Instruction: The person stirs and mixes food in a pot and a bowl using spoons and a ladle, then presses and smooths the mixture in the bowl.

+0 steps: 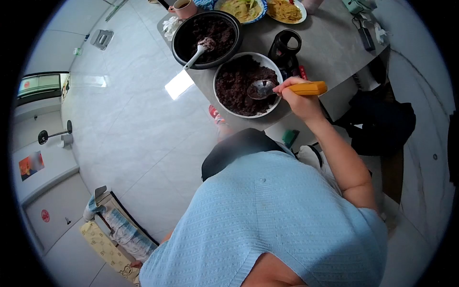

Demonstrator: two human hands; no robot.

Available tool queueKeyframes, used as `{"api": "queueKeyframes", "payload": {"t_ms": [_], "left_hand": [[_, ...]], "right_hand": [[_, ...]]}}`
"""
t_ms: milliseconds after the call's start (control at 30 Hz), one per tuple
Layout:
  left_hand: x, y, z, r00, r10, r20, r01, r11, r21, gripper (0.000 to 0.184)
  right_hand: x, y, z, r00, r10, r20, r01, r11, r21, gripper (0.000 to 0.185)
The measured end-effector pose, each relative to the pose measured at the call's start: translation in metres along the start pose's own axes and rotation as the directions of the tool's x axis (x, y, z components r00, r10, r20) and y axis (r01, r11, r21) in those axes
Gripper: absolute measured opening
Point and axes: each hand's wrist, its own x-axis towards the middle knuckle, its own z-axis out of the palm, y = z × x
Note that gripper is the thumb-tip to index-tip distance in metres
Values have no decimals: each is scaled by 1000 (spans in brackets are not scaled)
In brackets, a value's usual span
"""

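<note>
My right hand (299,98) is closed round a metal spoon (262,89) with a yellow handle. The spoon's bowl rests on dark, reddish-brown mashed food (239,91) in a round white dish (219,99) near the table's corner. Behind it to the left stands a black pot (178,47) with more of the dark food, and a white spoon (195,56) leans in it, its head coated with food. Low at the left edge of my body, only a small bit of skin shows; my left hand's fingers cannot be made out.
On the grey table (330,52) are a dark open-topped container (286,45), a plate of yellowish food (287,10), a blue-rimmed bowl (241,9), a pink mug (183,7) and a black device (364,36). Dark cloth (382,124) lies to the right.
</note>
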Motion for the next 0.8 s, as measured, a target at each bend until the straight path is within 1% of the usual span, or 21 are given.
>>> {"api": "queueKeyframes", "payload": {"t_ms": [33, 67, 133, 167, 233, 300, 367, 400, 433, 500, 533, 567, 633, 667, 700, 767, 800], "left_hand": [[-1, 2, -1, 1000, -5, 11, 5, 1000, 4, 44], [-4, 4, -1, 1000, -10, 21, 10, 1000, 2, 44], [-9, 8, -2, 999, -24, 43, 24, 1000, 0, 44], [-11, 10, -2, 998, -26, 51, 27, 1000, -2, 44], [-17, 14, -4, 997, -34, 69, 35, 999, -6, 45], [-23, 17, -6, 995, -43, 92, 44, 999, -8, 45], [-28, 21, -7, 991, -57, 122, 59, 998, -9, 45], [-30, 24, -8, 988, -64, 138, 66, 998, -7, 45], [-32, 28, -9, 986, -72, 152, 74, 997, -6, 45], [-36, 33, -12, 981, -86, 176, 89, 996, -5, 46], [-38, 34, -13, 978, -93, 186, 96, 995, -7, 46], [-39, 37, -14, 976, -97, 196, 100, 995, -6, 46], [-43, 47, -14, 975, -101, 196, 105, 994, -7, 46], [-44, 54, -14, 975, -105, 194, 108, 994, -4, 46], [-45, 64, -12, 980, -98, 176, 101, 995, -7, 46], [-47, 86, -9, 987, -91, 130, 94, 995, -16, 46], [-45, 91, -6, 993, -65, 101, 67, 998, -21, 47]], "right_hand": [[-1, -6, -3, 998, 45, 33, -43, 997, -70, 11], [0, -6, 0, 998, 47, 34, -44, 996, -73, 11], [-2, -4, 7, 998, -60, 24, 63, 989, -137, 11], [-3, 1, 10, 998, -59, 25, 62, 989, -136, 11], [3, 4, 17, 991, -135, -12, 134, 989, -69, 12], [6, -7, 10, 992, -126, -8, 125, 992, -35, 11], [6, -16, 1, 993, -114, 33, 118, 981, -154, 11], [8, -12, 0, 982, -186, 25, 187, 973, -135, 11], [10, -6, 2, 983, -183, 25, 185, 973, -138, 11], [11, 8, 11, 943, -333, 26, 329, 912, -243, 11], [11, 13, 14, 917, -392, 69, 397, 886, -240, 9], [10, 15, 15, 916, -394, 71, 399, 885, -239, 9], [7, 13, 14, 910, -384, 159, 413, 874, -255, 9], [8, 12, 9, 902, -402, 155, 428, 877, -219, 8], [7, 10, 4, 903, -401, 155, 428, 877, -220, 8], [4, 3, -4, 899, -387, 206, 433, 857, -278, 9], [1, -2, -4, 906, -361, 222, 413, 870, -270, 9]]}}
